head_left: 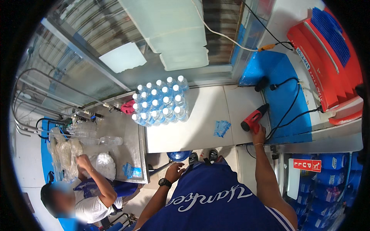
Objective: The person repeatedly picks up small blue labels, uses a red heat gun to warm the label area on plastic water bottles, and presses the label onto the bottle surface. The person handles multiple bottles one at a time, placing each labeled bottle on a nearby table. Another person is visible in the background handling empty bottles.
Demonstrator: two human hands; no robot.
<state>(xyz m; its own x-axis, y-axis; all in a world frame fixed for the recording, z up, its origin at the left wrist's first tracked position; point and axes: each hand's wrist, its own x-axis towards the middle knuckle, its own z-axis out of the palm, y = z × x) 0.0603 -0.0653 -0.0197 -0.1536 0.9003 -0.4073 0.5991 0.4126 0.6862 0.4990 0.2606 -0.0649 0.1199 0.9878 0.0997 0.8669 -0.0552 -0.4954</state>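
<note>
My right hand is closed around the handle of a red heat gun with a black nozzle, at the right end of the white counter. The nozzle points away from me and to the right, toward a blue panel. My left hand, a dark watch on its wrist, hangs below the counter's near edge with its fingers loosely apart and nothing in it. Clear water bottles with white caps stand upright in tight rows on the counter's left part. Between them and the heat gun lies a flat blue-and-clear plastic packet.
At the left, a co-worker reaches over a metal sink table holding plastic bags and empty bottles. Black cables run along the blue panel. Right of me is a glass-door cabinet of blue packs.
</note>
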